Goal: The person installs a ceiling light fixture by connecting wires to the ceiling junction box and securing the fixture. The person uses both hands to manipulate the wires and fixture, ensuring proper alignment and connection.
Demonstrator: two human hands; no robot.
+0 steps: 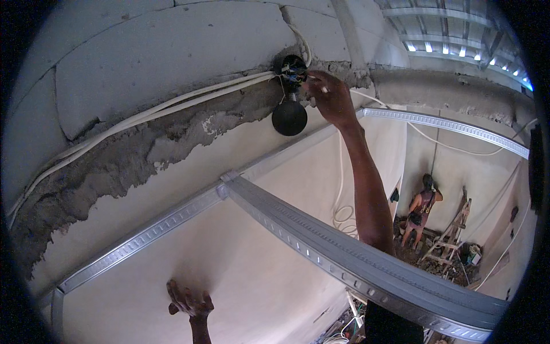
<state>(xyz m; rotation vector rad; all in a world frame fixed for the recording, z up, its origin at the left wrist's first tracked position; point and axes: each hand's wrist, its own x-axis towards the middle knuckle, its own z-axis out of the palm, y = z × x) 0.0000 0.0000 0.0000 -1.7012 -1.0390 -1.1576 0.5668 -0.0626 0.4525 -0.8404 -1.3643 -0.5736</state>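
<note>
High on the wall, a round black junction box [293,64] sits open with several thin coloured wires [295,75] bunched inside. Its round black lid [289,118] hangs just below. My right hand [331,98] reaches up to the box's right side, fingers pinched together beside the wires. What they grip is too small to make out; a small white spot shows at the fingers. Lower left, my left hand [192,299] rests with spread fingers against the pale plastered wall [143,269], holding nothing. White cables [189,103] run along the wall into the box.
A metal ceiling profile [344,252] crosses in front of my right arm and meets a wall rail [143,232]. Another profile [447,125] spans the far right. Far below, a person [423,206] stands facing the wall near a wooden stepladder [452,232] and rubble.
</note>
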